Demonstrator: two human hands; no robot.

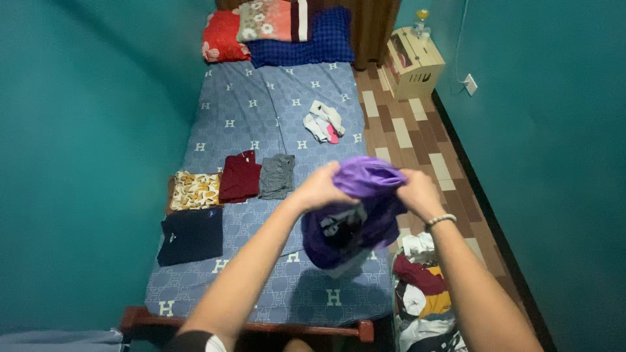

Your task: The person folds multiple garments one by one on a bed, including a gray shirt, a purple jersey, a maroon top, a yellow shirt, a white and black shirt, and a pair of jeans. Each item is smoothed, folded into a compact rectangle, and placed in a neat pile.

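Left hand (319, 189) and right hand (417, 192) each close fully on a soft, crumpled purple shirt (355, 218), held above the bed (274, 111). Folded garments lie on the bed's patterned blue sheet; teal walls surround it.

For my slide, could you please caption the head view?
Both hands, left hand and right hand, hold a purple shirt above the blue patterned bed.

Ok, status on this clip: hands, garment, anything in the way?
Left hand and right hand both gripping purple shirt, held up over bed. Four folded garments laid out left. Nothing obstructing.
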